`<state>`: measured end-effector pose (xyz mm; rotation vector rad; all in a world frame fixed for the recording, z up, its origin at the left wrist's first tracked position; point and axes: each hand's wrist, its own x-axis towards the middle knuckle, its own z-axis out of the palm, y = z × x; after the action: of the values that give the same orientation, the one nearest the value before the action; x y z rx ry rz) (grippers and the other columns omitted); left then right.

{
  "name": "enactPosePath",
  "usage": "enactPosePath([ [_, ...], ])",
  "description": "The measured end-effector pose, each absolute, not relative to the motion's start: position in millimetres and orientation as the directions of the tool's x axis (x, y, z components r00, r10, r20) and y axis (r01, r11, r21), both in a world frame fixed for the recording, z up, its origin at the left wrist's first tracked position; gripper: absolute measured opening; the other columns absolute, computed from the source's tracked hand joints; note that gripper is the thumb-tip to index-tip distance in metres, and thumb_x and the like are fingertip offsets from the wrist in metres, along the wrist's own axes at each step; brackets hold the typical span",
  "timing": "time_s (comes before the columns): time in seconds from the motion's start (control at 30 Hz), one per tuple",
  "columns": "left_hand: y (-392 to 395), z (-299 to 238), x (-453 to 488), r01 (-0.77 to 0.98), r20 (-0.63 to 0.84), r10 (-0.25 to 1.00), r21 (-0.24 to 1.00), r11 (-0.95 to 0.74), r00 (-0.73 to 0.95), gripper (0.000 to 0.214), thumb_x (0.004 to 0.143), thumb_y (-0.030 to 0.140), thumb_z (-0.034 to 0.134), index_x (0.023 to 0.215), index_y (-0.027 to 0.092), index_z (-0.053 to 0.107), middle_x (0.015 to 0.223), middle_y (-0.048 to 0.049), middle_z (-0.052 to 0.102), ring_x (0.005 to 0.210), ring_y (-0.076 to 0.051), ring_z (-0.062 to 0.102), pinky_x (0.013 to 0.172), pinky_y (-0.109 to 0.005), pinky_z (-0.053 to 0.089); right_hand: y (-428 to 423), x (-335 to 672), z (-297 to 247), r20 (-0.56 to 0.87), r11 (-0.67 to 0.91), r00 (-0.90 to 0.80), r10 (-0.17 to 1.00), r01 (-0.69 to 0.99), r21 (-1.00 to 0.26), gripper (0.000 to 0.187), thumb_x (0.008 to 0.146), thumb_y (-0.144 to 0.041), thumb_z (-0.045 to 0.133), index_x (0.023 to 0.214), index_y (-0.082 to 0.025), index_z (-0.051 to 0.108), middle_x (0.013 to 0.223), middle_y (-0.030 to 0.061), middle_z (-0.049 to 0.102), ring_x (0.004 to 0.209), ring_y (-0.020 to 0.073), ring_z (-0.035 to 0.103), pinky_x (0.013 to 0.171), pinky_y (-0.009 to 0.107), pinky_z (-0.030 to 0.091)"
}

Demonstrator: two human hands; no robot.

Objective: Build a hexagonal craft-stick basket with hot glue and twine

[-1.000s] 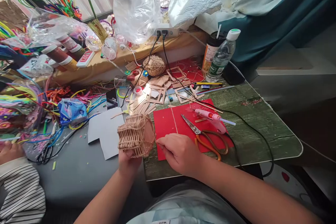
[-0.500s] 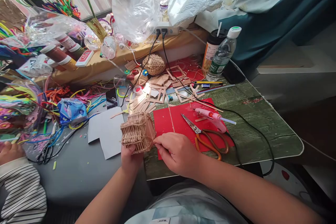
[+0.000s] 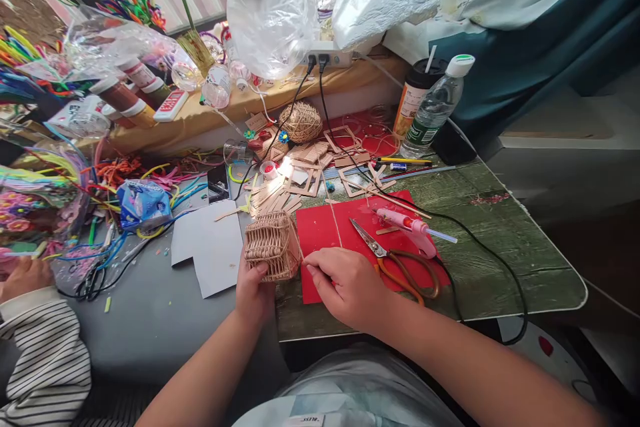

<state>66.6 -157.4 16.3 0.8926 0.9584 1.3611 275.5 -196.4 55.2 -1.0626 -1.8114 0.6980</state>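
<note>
A small woven basket [image 3: 273, 243] of tan twine or cord is tilted in my left hand [image 3: 254, 287], which grips it from below with the thumb across its side. My right hand [image 3: 350, 283] is closed in a pinch on a thin cord [image 3: 339, 230] beside the basket's right edge. This cord runs back over a red sheet [image 3: 320, 227]. On the sheet, near my right hand, lie scissors [image 3: 395, 260] with orange-brown handles, and a pink glue gun [image 3: 407, 223] with a glue stick poking out.
Craft sticks [image 3: 280, 193], some joined into frames, and a ball of twine [image 3: 301, 122] lie at the back. A water bottle [image 3: 435, 107] and a cup [image 3: 415, 93] stand back right. A black cable [image 3: 465, 237] crosses the table. Another person's hand [image 3: 27, 277] is far left.
The basket has turned a little and sits slightly further right in view. My right hand keeps its pinch on the cord, just off the basket's edge. The whole view has shifted slightly.
</note>
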Motion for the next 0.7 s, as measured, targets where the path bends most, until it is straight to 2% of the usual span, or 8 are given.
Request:
enactPosePath([
  [0.1,-158,18,71,-0.37,-0.053,0.998,0.928,0.043,-0.018,0.042,0.079,0.038,0.077,0.118,0.024,0.07,0.113,-0.0053,0.074,0.101,-0.021,0.07,0.089,-0.031,0.056,-196,275,56,0.406,0.471,-0.24,0.882,0.378,-0.797,0.018,0.104,-0.016,0.05,0.103,-0.022,0.067,0.091,0.0065,0.078,0.082,0.0208,0.071,0.074,0.033,0.051],
  [0.23,-156,20,72,-0.281,-0.055,0.998,0.958,0.057,0.015,0.065,0.079,0.035,0.081,0.141,0.027,0.062,0.135,-0.0074,0.071,0.116,-0.025,0.07,0.096,-0.034,0.057,-195,273,54,0.397,0.465,-0.243,0.885,0.416,-0.782,0.018,0.103,-0.016,0.05,0.099,-0.021,0.066,0.087,0.006,0.075,0.079,0.0201,0.068,0.073,0.032,0.048],
  [0.4,-140,29,63,0.019,-0.09,0.991,0.996,0.088,0.096,0.093,0.077,0.033,0.086,0.161,0.03,0.045,0.16,-0.0122,0.055,0.144,-0.036,0.056,0.114,-0.047,0.052,-189,278,44,0.329,0.43,-0.279,0.902,0.507,-0.747,0.018,0.102,-0.015,0.051,0.092,-0.02,0.065,0.083,0.0054,0.072,0.077,0.0205,0.066,0.07,0.032,0.044],
  [0.57,-123,48,53,0.374,0.023,0.992,0.925,-0.068,0.125,0.097,0.073,0.023,0.086,0.162,0.027,0.047,0.164,-0.0132,0.048,0.155,-0.04,0.042,0.131,-0.057,0.031,-182,286,29,0.231,0.364,-0.294,0.928,0.565,-0.741,0.016,0.102,-0.014,0.053,0.095,-0.02,0.067,0.085,0.0051,0.072,0.078,0.0202,0.066,0.07,0.031,0.042],
  [0.63,-119,54,50,0.441,0.04,0.988,0.892,-0.102,0.146,0.096,0.072,0.022,0.084,0.161,0.028,0.048,0.164,-0.0121,0.048,0.154,-0.04,0.043,0.131,-0.057,0.031,-179,288,26,0.22,0.355,-0.292,0.931,0.579,-0.734,0.016,0.101,-0.014,0.053,0.095,-0.02,0.067,0.085,0.0047,0.072,0.077,0.0199,0.066,0.07,0.031,0.042],
  [0.7,-116,57,47,0.425,0.019,0.986,0.901,-0.089,0.166,0.096,0.073,0.024,0.083,0.161,0.027,0.047,0.164,-0.0112,0.049,0.153,-0.04,0.044,0.13,-0.056,0.031,-179,290,25,0.208,0.344,-0.288,0.935,0.587,-0.732,0.017,0.1,-0.014,0.053,0.092,-0.021,0.066,0.083,0.0043,0.072,0.076,0.0196,0.065,0.069,0.03,0.041],
])
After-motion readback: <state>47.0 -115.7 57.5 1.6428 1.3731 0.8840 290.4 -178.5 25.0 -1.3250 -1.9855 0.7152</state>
